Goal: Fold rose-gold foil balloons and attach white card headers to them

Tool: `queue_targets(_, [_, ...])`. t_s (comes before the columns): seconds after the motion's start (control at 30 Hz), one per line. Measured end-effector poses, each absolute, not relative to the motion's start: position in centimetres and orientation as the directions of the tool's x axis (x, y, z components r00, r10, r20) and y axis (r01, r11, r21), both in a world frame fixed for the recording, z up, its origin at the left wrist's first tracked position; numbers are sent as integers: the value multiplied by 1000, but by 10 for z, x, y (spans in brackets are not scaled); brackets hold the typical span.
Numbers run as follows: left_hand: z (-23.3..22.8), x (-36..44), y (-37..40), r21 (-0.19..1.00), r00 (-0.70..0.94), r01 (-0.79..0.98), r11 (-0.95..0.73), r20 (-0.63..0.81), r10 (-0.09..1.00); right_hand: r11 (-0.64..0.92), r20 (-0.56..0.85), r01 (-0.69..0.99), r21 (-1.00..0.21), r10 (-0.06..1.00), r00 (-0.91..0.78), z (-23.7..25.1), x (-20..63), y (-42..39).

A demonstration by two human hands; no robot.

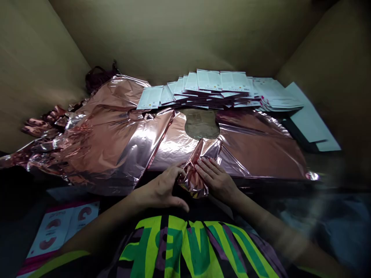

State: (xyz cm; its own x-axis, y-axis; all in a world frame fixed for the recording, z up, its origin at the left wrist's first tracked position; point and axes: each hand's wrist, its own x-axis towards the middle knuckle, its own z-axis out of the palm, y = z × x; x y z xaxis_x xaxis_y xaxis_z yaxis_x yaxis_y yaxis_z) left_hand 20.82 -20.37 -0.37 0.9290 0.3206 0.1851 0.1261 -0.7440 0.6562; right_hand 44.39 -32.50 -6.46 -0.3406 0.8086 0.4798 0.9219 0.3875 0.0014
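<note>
Rose-gold foil balloon (174, 143), one, lies flat; left hand (160, 190) pinches its folded tail, right hand (216, 178) presses spread.

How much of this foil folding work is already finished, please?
Done: one end of the foil balloon is gathered into a narrow strip. In hand: left hand and right hand press that strip. Left: the wide sheet is unfolded, and more foil pile lies beside it.

Foil balloon (162, 143) across the table, card packets (214, 87) behind it, both hands at its near edge.
</note>
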Motion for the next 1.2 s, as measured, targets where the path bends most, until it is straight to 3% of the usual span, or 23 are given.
queue_targets(0.17, [-18, 238, -174, 375, 971, -77, -924, 238, 15, 427, 580, 904, -25, 743, -334, -67, 447, -332])
queue_targets(0.27, [-24, 258, -165, 460, 963, -207, -864, 252, -97, 337, 619, 936, -103, 758, -205, -64, 446, -341])
queue_targets(0.33, [-23, 267, -167, 595, 965, -153, -789, 264, 12, 314, 623, 928, -201, 772, -126, -62, 447, -344])
queue_targets(0.4, [-18, 276, -172, 736, 943, 17, -677, 213, 256, 260, 627, 905, -337, 779, 10, -59, 449, -342])
queue_targets(0.47, [-12, 289, -178, 813, 843, 243, -529, 93, 530, 101, 584, 861, -499, 773, 248, -56, 452, -334])
queue_targets(0.53, [-7, 304, -182, 791, 704, 452, -411, -33, 710, -65, 471, 759, -648, 748, 467, -51, 454, -323])
queue_targets(0.6, [-4, 319, -183, 688, 608, 617, -382, -109, 786, -157, 363, 676, -720, 744, 561, -45, 454, -314])
queue_targets(0.67, [-4, 330, -183, 564, 582, 709, -424, -128, 803, -218, 357, 701, -679, 735, 576, -40, 453, -308])
queue_targets(0.77, [-5, 342, -181, 420, 601, 755, -503, -139, 787, -268, 498, 838, -476, 703, 508, -34, 448, -298])
queue_targets(0.87, [-2, 349, -177, 353, 624, 763, -541, -187, 758, -143, 480, 939, -312, 829, 285, -36, 447, -282])
queue_targets(0.97, [7, 341, -172, 350, 628, 766, -539, -230, 743, -47, 317, 960, -277, 938, 138, -42, 453, -268])
queue_targets(1.07, [17, 315, -171, 376, 603, 769, -517, -157, 782, -40, 257, 965, -260, 960, 109, -44, 458, -266])
queue_targets(1.13, [20, 292, -178, 469, 600, 751, -466, -188, 777, -25, 231, 965, -261, 969, 88, -39, 455, -273])
queue_targets(1.2, [15, 270, -192, 591, 598, 737, -328, -344, 724, -10, 203, 957, -291, 977, 71, -32, 443, -286])
